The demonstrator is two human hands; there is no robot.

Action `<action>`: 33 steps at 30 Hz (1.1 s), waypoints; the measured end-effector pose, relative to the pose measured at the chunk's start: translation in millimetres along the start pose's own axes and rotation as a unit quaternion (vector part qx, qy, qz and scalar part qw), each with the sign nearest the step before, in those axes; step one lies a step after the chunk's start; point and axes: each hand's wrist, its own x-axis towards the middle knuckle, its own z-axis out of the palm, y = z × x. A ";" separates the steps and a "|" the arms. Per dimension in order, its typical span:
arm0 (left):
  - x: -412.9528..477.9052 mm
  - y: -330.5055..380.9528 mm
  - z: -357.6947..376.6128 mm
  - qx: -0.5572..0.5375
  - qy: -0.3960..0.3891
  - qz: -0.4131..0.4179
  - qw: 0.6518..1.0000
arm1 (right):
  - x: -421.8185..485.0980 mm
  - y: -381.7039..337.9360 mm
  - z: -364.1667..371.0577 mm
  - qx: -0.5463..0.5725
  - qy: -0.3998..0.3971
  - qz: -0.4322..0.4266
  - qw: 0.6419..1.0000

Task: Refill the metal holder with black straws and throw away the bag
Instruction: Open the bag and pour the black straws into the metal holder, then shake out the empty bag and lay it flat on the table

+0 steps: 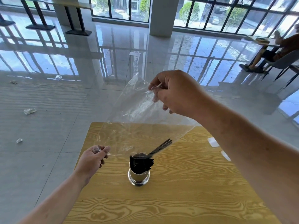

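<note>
Standing upright near the middle of the wooden table (186,191), the metal holder (138,177) was seen packed with black straws (140,164), their ends pointed upward. A few last straws (161,147) were caught at the bag's mouth. Their long axis was slanted up and away to the right, with the lower ends at the holder's rim. Just left of the holder, a lower corner of the clear bag (134,113) was pinched between the thumb and curled fingers of the left hand (93,159). Farther off and higher, the bag's far end was gripped by the curled fingers of the right hand (176,94), so the bag was held tilted, mouth down, over the holder. The emptying step was judged nearly finished. A shake or a steeper lift would be called for to drop the stragglers in, and after that the bag could be binned.
</note>
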 end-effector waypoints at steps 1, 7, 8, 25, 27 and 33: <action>-0.1 0.3 0.2 0.000 0.000 0.001 1.000 | -0.2 0.7 -0.7 0.002 -0.001 0.003 1.000; 1.3 -3.7 -1.2 -0.009 0.007 -0.002 1.000 | 5.1 6.9 7.6 0.013 0.003 0.001 1.000; 1.7 -6.1 -2.0 -0.010 0.012 -0.006 1.000 | 4.8 8.1 15.0 0.007 -0.004 0.002 1.000; 9.9 -21.7 -3.0 0.015 0.020 -0.045 0.999 | 10.7 14.5 28.4 0.013 -0.015 -0.004 1.000; 10.4 -22.4 -1.9 0.012 0.021 -0.043 0.999 | 11.3 14.8 27.3 0.006 -0.019 -0.009 1.000; 10.6 -11.3 -0.9 0.007 0.023 -0.015 1.000 | 14.5 29.8 16.1 0.012 0.008 -0.001 1.000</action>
